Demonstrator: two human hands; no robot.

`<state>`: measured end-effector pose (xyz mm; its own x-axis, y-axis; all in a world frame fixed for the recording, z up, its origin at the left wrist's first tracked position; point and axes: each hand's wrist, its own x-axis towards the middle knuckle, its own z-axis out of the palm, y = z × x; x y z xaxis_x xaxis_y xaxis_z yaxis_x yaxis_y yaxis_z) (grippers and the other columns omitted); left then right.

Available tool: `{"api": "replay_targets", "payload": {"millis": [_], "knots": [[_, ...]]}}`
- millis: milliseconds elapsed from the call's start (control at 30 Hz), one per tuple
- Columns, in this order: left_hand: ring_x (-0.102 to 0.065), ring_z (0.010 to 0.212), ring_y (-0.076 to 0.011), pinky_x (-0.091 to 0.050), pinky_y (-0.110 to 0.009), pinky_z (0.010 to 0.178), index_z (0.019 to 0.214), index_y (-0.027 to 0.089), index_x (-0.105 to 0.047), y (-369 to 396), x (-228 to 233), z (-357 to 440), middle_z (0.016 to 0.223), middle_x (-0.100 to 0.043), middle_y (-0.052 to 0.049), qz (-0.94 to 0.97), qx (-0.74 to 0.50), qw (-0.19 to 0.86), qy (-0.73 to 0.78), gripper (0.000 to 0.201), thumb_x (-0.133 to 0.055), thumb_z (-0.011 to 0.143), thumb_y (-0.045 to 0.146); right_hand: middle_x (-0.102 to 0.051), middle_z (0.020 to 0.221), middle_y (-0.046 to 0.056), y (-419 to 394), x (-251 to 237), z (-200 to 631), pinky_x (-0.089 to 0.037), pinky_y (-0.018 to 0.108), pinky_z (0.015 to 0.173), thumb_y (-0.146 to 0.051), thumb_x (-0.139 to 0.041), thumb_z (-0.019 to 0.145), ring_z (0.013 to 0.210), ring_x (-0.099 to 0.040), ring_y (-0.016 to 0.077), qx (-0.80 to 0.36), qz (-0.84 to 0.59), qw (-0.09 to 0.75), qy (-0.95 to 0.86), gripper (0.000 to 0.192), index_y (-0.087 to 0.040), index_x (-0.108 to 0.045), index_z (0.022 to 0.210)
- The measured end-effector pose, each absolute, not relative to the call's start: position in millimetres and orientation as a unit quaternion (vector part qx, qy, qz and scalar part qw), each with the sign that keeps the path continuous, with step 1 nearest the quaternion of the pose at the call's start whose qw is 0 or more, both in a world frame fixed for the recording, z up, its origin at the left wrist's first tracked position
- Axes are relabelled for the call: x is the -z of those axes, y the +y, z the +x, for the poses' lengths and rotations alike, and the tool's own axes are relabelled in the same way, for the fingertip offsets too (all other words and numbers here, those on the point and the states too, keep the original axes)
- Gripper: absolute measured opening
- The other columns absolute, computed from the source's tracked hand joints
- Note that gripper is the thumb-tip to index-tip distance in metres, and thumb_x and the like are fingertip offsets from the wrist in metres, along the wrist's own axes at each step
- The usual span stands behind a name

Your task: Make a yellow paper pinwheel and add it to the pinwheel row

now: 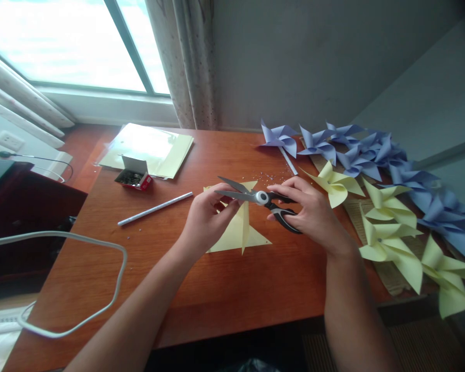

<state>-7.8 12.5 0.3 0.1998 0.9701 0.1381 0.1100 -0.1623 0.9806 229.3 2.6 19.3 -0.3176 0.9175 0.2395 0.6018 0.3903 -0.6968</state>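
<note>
My right hand (310,214) grips the black handles of a pair of scissors (256,196), whose blades are spread open and point left. My left hand (207,217) pinches a pale yellow folded paper (240,232) that lies on the wooden table (225,289), with one flap raised between the blades. The blades sit just above my left fingers.
A white paper stick (155,208) lies left of my hands, near a small open box of pins (134,175) and a stack of yellow sheets (151,149). Finished yellow pinwheels (387,227) and blue pinwheels (356,150) crowd the right edge. A white cable (101,310) loops at the left.
</note>
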Motion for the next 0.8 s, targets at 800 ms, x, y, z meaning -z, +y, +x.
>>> {"api": "replay_targets", "payload": {"millis": [800], "knots": [[-0.059, 0.071, -0.0143, -0.047, -0.025, 0.063, 0.087, 0.018, -0.066, 10.4, -1.0, -8.3, 0.082, -0.066, -0.004, 0.574, -0.459, 0.501, 0.457, 0.017, -0.072, 0.085, 0.033, -0.075, 0.099, 0.009, 12.6, -12.9, 256.3, -0.057, 0.036, 0.075, -0.052, -0.084, 0.070, 0.089, -0.069, 0.0249, -0.416, -0.639, 0.295, -0.575, 0.055, -0.017, -0.074, 0.111]]}}
